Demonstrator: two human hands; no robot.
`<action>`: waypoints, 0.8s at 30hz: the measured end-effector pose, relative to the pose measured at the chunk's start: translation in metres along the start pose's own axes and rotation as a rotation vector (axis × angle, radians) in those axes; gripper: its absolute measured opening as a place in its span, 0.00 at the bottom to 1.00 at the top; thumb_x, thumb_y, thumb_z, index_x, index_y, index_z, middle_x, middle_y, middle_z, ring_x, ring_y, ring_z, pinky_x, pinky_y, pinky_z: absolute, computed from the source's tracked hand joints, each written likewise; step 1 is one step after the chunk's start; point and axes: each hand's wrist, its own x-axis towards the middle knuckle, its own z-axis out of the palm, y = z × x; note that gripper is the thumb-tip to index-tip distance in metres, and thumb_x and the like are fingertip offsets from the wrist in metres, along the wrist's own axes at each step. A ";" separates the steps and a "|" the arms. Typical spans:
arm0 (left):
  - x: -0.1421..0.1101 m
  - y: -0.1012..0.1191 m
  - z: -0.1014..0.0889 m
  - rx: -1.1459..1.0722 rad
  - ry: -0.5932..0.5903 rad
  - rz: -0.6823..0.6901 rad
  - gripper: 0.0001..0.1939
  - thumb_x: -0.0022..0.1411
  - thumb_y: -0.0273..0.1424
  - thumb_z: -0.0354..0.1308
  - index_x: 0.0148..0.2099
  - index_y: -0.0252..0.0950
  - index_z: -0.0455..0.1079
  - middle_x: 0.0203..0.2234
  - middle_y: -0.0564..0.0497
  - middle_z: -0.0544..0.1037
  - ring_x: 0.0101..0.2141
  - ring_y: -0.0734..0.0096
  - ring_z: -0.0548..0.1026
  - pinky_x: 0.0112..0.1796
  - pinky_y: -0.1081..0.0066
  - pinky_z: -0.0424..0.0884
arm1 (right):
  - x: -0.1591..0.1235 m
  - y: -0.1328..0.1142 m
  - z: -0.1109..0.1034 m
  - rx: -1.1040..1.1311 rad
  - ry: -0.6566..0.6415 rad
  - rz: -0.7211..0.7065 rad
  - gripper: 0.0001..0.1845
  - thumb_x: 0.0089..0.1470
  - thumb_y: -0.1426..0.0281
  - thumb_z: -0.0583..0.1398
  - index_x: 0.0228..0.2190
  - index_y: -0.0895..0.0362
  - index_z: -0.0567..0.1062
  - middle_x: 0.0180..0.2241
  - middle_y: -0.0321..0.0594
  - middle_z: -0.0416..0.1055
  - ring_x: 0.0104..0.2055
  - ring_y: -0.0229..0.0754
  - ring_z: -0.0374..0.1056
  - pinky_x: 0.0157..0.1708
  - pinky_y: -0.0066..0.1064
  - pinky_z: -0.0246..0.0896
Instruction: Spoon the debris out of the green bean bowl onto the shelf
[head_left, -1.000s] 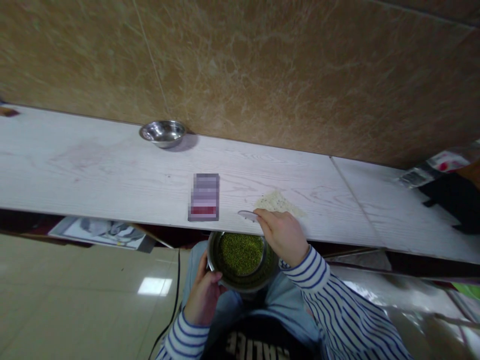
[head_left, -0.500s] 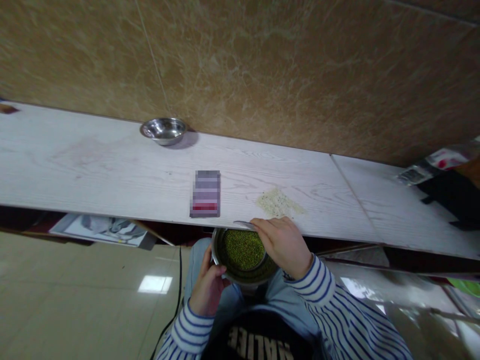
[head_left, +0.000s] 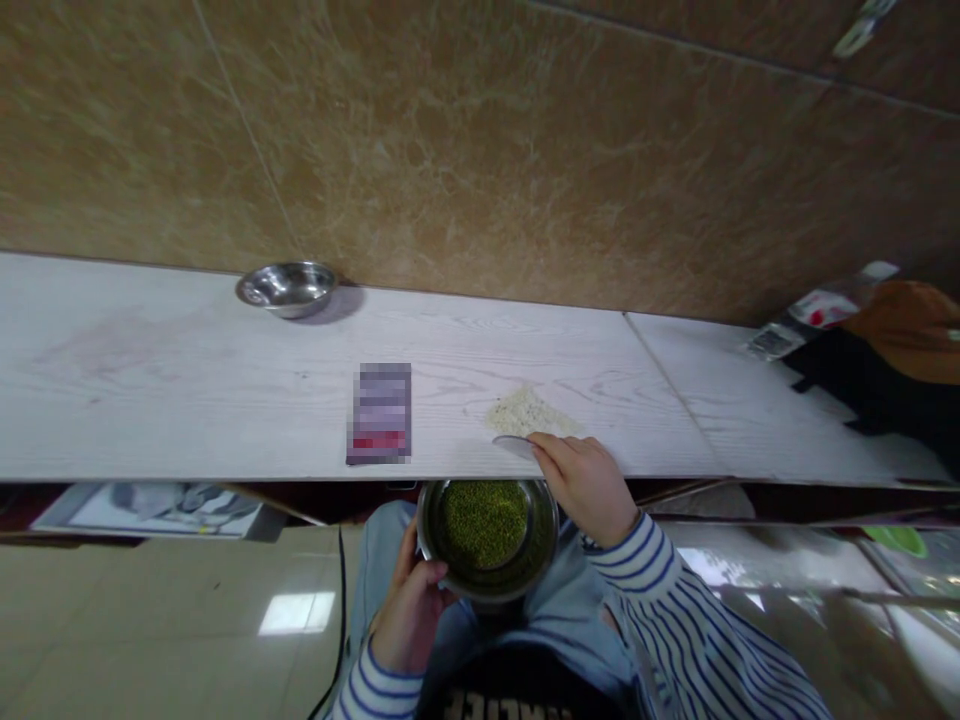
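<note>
My left hand (head_left: pixel 414 605) grips the left rim of a steel bowl (head_left: pixel 551 535), thumb on top, fingers at its side. The bowl is in my lap below the table edge and holds small green beans (head_left: pixel 484 520), likely mung beans. My right hand (head_left: pixel 585 485) is closed around a thin, flat grey blade-like piece (head_left: pixel 514 446); its exact kind is unclear. This piece lies low over the tabletop, at the near side of a small heap of pale grains with dark specks (head_left: pixel 529 411). Above the bowl's right rim, the right wrist rests near the table edge.
A steel dish (head_left: pixel 287 290) stands against the wall. Left of the grains lies a flat, pixelated rectangular thing (head_left: pixel 380 413). At the right are a clear bottle (head_left: pixel 821 308) and a black and brown cloth-like thing (head_left: pixel 885 360). An open drawer (head_left: pixel 165 510) sits below the table edge.
The view has shifted, so the table things appear further left. My right hand has brought the flat piece from the table edge inward to the heap. My left hand still holds the bowl.
</note>
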 end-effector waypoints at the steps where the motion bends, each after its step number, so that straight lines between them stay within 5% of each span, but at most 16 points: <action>1: 0.000 -0.001 0.000 -0.002 0.004 0.000 0.36 0.45 0.23 0.58 0.58 0.46 0.61 0.46 0.49 0.74 0.38 0.59 0.74 0.29 0.64 0.73 | 0.003 0.004 0.000 -0.013 -0.002 0.010 0.12 0.62 0.70 0.53 0.44 0.54 0.73 0.35 0.40 0.78 0.36 0.41 0.73 0.38 0.31 0.57; 14: 0.002 -0.011 0.008 -0.014 0.016 -0.016 0.35 0.45 0.26 0.59 0.57 0.46 0.63 0.45 0.49 0.76 0.38 0.59 0.74 0.30 0.63 0.72 | 0.033 0.033 -0.004 -0.025 -0.014 -0.008 0.13 0.63 0.68 0.52 0.46 0.53 0.73 0.37 0.40 0.78 0.39 0.41 0.72 0.41 0.32 0.58; 19: 0.003 -0.012 0.010 0.011 0.007 -0.027 0.38 0.45 0.26 0.59 0.61 0.45 0.60 0.49 0.46 0.73 0.39 0.57 0.73 0.29 0.64 0.71 | 0.036 0.046 -0.006 -0.041 0.074 0.066 0.14 0.63 0.67 0.51 0.46 0.53 0.73 0.38 0.41 0.78 0.39 0.42 0.72 0.42 0.33 0.58; 24: 0.001 -0.012 0.011 0.018 -0.003 -0.032 0.38 0.46 0.25 0.57 0.62 0.45 0.59 0.49 0.46 0.73 0.40 0.57 0.71 0.30 0.64 0.71 | 0.044 0.045 -0.001 -0.088 0.021 0.106 0.15 0.63 0.68 0.51 0.48 0.53 0.72 0.38 0.41 0.78 0.39 0.42 0.72 0.40 0.33 0.56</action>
